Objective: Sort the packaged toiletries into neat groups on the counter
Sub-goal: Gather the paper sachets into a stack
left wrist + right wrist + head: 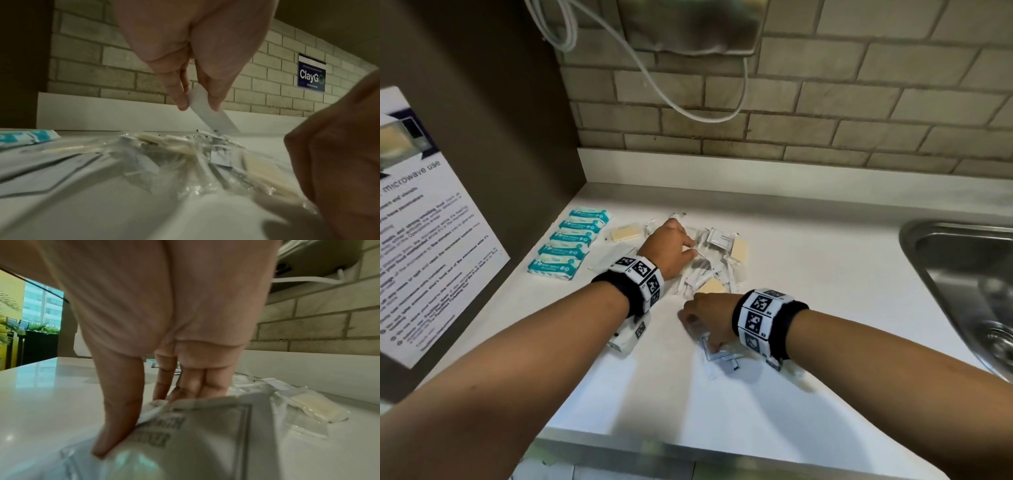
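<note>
A loose pile of clear-wrapped toiletry packets (717,270) lies mid-counter, with beige soap bars (739,248) and a white shampoo sachet (719,238) among them. Several teal packets (571,243) form a tidy row at the left. My left hand (693,248) reaches into the pile's left side; in the left wrist view it (197,108) pinches a narrow white sachet (213,115) lifted at a slant above the pile. My right hand (698,334) is nearer me, thumb and fingers gripping a clear packet (205,426) printed with a square frame, low on the counter (825,291).
A steel sink (962,260) is set into the counter at the right. A brown side panel with a microwave notice (424,240) closes the left. A white cable (688,109) hangs down the brick back wall. Another soap bar (623,233) lies beside the teal row.
</note>
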`<state>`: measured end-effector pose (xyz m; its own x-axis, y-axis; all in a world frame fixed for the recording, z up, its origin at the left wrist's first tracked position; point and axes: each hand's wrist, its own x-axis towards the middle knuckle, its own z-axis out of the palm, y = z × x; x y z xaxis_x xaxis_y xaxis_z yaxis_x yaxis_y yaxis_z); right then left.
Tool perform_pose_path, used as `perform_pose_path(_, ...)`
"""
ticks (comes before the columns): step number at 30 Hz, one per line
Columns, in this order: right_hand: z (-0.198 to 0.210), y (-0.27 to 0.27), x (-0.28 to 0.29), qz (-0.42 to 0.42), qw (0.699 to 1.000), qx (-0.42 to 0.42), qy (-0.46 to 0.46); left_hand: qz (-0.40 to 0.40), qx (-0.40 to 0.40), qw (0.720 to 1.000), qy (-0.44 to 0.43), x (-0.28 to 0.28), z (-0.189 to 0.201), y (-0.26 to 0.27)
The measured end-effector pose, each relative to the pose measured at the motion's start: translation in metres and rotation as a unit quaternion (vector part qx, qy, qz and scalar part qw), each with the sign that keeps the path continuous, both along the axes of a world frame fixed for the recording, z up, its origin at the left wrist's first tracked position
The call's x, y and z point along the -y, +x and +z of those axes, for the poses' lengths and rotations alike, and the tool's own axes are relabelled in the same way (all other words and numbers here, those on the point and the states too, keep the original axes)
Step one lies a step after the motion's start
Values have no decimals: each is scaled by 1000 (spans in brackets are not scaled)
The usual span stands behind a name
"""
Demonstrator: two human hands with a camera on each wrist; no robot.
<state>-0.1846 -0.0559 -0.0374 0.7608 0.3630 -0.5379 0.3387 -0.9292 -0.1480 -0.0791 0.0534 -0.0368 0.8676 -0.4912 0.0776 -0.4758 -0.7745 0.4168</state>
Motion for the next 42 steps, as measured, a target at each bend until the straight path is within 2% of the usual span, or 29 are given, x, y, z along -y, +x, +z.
perform_pose_path(4, 4, 5, 11, -36, 999, -8, 15, -11, -62, 994, 93, 13, -14, 0)
perform_pose_path(6, 9, 8, 20, -76, 997, 0, 34, -8, -89, 991, 98, 15, -18, 3)
perform_pose_path(10, 38, 22, 43, -173, 982, 63, 48, 3, -53, 991, 121, 31, -9, 17)
perform_pose_path(14, 67, 35, 69, -231, 957, 145, 94, -15, -9, 995, 95, 57, -2, 36)
perform_pose_path(16, 78, 40, 81, -255, 943, 173, 127, -9, -14, 997, 80, 70, -3, 45)
perform_pose_path(19, 82, 47, 96, -292, 919, 213, 157, 4, -28, 994, 104, 82, -8, 55)
perform_pose_path(21, 80, 51, 104, -305, 909, 221, 178, 13, -49, 990, 132, 86, -9, 55)
perform_pose_path(25, 78, 57, 117, -333, 897, 194, 217, 8, -22, 982, 186, 87, -20, 66)
perform_pose_path(31, 70, 63, 122, -361, 882, 183, 241, 23, -66, 991, 117, 81, -32, 73)
perform_pose_path(36, 67, 66, 124, -372, 874, 190, 250, -1, -62, 978, 199, 82, -38, 74)
perform_pose_path(39, 66, 65, 125, -377, 869, 198, 252, 6, -54, 988, 146, 79, -33, 69)
perform_pose_path(42, 65, 63, 126, -401, 843, 233, 272, -10, -60, 996, 66, 77, -20, 65)
